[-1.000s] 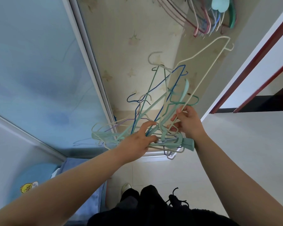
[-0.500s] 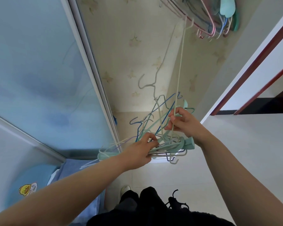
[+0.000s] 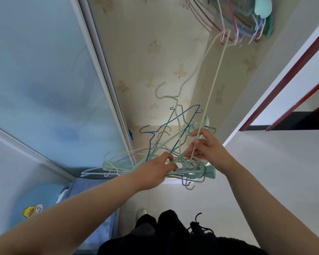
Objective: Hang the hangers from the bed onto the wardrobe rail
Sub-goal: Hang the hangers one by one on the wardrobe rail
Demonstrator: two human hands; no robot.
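- Evidently, a tangled bundle of hangers (image 3: 166,155) is gripped from below by the left hand (image 3: 153,172), so that single ones can be drawn out.
- One cream hanger (image 3: 213,85) is pinched low down by the right hand (image 3: 206,150); its far end reaches up among the hung hangers (image 3: 247,17), top right.
- Whether it is hooked on cannot be told; the rail itself is out of view.

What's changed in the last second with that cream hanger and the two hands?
The cream hanger has swung up from a slant to nearly upright, its top corner now up among the hung hangers on the rail. The right hand has stayed pinching its lower end throughout. The left hand still grips the tangled bundle of hangers at about the same height.
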